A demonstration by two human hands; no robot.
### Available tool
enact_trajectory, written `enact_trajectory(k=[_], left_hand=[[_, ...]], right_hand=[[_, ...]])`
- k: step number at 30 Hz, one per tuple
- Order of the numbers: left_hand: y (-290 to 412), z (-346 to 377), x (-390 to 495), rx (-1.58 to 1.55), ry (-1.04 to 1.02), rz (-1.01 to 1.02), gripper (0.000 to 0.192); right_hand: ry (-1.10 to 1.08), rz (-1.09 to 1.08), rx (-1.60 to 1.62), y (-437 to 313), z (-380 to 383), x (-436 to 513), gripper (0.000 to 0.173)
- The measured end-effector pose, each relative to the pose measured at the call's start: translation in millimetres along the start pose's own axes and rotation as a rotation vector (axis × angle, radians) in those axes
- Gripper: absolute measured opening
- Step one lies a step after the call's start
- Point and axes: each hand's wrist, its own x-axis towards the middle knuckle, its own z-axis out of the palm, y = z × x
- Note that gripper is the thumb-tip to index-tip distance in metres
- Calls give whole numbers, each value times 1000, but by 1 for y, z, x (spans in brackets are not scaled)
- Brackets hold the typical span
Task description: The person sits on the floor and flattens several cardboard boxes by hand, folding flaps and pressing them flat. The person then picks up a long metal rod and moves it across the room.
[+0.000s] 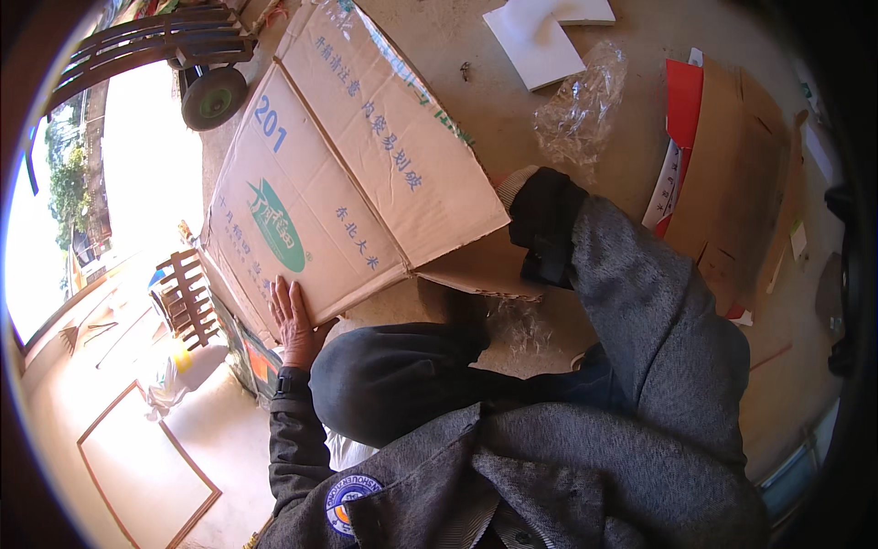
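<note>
A large brown cardboard box (329, 171) with printed writing and a green oval mark lies tilted in front of my knees, strips of clear and green tape along its far right edge. My left hand (293, 322) rests with fingers spread on its near left panel, beside the green oval. My right arm reaches to the box's right side; the hand is hidden behind the raised flap, and only the dark cuff (545, 219) shows. Under that flap a lower cardboard flap (480, 267) sticks out towards my knees.
Crumpled clear plastic film (583, 103) and white foam sheets (535, 48) lie on the floor beyond. Flattened cardboard (727, 171) with red parts is at the right. A wheeled cart (214, 98) stands at the upper left, a wooden frame (147, 466) at the lower left.
</note>
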Motion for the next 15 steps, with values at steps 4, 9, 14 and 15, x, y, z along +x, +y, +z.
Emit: enact_trajectory(k=[4, 9, 14, 15], left_hand=[[3, -5, 5, -9, 4, 19, 107], [-1, -1, 4, -8, 19, 64, 111], [-9, -3, 18, -25, -4, 75, 111], [-12, -4, 26, -13, -41, 24, 111]], right_hand=[[138, -36, -653, -4, 21, 17, 29], [259, -145, -992, -21, 45, 35, 27], [183, 75, -1008, -11, -21, 22, 26], [183, 42, -1003, -4, -29, 11, 24]])
